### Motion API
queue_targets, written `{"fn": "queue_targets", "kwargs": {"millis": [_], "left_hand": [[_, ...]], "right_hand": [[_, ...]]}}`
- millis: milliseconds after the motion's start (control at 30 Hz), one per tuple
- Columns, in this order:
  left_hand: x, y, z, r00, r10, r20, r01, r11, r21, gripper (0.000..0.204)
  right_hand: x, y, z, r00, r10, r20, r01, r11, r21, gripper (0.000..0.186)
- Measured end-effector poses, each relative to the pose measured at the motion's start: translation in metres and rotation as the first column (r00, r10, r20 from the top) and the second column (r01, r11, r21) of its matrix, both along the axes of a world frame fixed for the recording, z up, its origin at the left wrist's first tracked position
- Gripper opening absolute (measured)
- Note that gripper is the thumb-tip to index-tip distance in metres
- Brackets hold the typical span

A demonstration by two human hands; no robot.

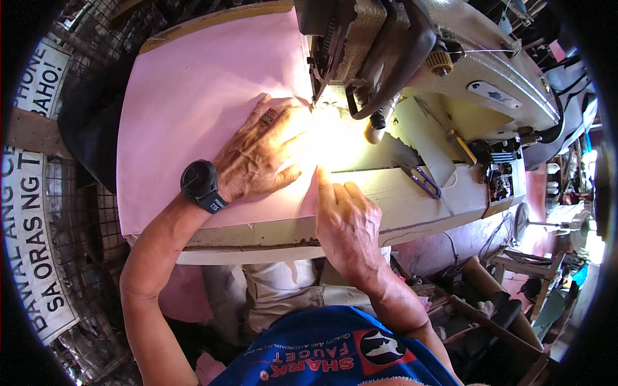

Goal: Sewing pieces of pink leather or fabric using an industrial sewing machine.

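A large pink sheet [172,96] lies on the bed of a sewing machine [380,38], its right edge running under the needle area, which is washed out by bright light. My left hand [264,147], with a ring and a black watch, rests flat on the sheet, fingers spread toward the light. Just right of it, my right hand [347,225] touches the sheet's edge with its extended index finger, the other fingers slightly bent and holding nothing. Small thread snips [426,181] and a yellow-handled tool [462,145] lie to the right on the machine table [257,230].
A wire mesh [96,257] with white signboards [55,302] borders the left. Wooden pieces, a long roll [499,302] and cables fill the floor area at lower right. A black mechanism [499,177] sits at the table's right end.
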State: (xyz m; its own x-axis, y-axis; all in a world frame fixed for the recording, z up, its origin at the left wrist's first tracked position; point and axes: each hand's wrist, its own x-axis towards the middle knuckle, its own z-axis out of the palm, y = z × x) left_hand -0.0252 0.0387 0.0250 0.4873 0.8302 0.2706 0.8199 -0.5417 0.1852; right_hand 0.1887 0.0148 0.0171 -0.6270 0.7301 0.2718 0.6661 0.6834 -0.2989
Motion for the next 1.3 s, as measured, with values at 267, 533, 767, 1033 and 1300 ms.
{"fn": "queue_targets", "kwargs": {"millis": [267,533,767,1033,1300], "left_hand": [[0.02,-0.023,-0.005,0.999,-0.002,0.045,-0.001,0.998,0.07,0.035],[0.011,0.005,-0.008,0.984,-0.071,0.162,0.047,0.987,0.151,0.029],[0.009,-0.002,-0.017,0.993,-0.096,0.062,0.082,0.976,0.202,0.029],[0.007,-0.008,-0.032,0.99,-0.138,0.015,0.134,0.977,0.165,0.045],[0.006,-0.012,-0.033,0.993,-0.11,0.049,0.1,0.98,0.175,0.038]], "right_hand": [[0.0,0.004,0.001,1.0,0.005,-0.008,-0.005,1.0,-0.015,0.054],[-0.012,0.023,-0.004,0.999,-0.03,-0.038,0.028,0.998,-0.055,0.039],[-0.01,0.009,-0.01,0.963,-0.171,-0.207,0.176,0.984,0.008,0.024],[-0.007,-0.009,-0.016,0.882,-0.351,-0.316,0.343,0.936,-0.083,0.021],[-0.013,-0.015,-0.018,0.843,-0.393,-0.367,0.384,0.918,-0.102,0.016]]}}
